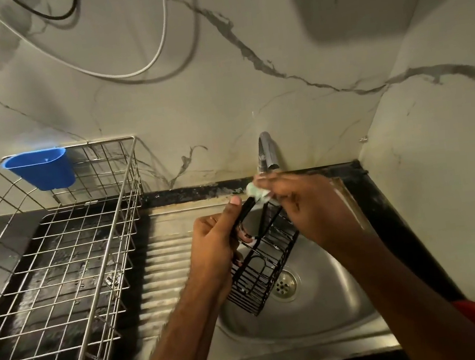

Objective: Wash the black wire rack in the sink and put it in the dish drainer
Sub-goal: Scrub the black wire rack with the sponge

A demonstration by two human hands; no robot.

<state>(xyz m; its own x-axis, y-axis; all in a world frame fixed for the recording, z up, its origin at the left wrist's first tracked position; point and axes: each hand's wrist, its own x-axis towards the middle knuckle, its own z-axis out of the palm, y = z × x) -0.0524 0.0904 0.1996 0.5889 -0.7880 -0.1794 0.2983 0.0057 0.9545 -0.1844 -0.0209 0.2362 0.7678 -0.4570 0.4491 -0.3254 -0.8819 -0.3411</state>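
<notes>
The black wire rack (263, 255), a small oblong basket of thin dark metal bars, looks light and stiff, so one hand can carry it easily. It is probably wet and perhaps soapy, so the thin bars may slip. I think the safest hold is on the thicker top frame, where the fingers can hook around a bar, not on the fine bars of the bottom.

The rack is open on top, with many parallel bars and a rounded loop in one end wall. It hangs tilted over the round steel sink bowl (324, 305), its low end just above the drain, and it does not seem to touch the bowl.

The left hand (217, 237) grips the upper frame, fingers curled around a bar and thumb stretched up along it. The right hand (297, 202) is at the high end of the rack, just under the chrome tap (267, 152). Its fingers pinch a pale green scrubbing cloth (256, 191) against the wire.

To the left of the left fingers, well apart, the silver wire dish drainer (59, 266) stands on the worktop, with a blue plastic cup (41, 169) hung on its far rim
</notes>
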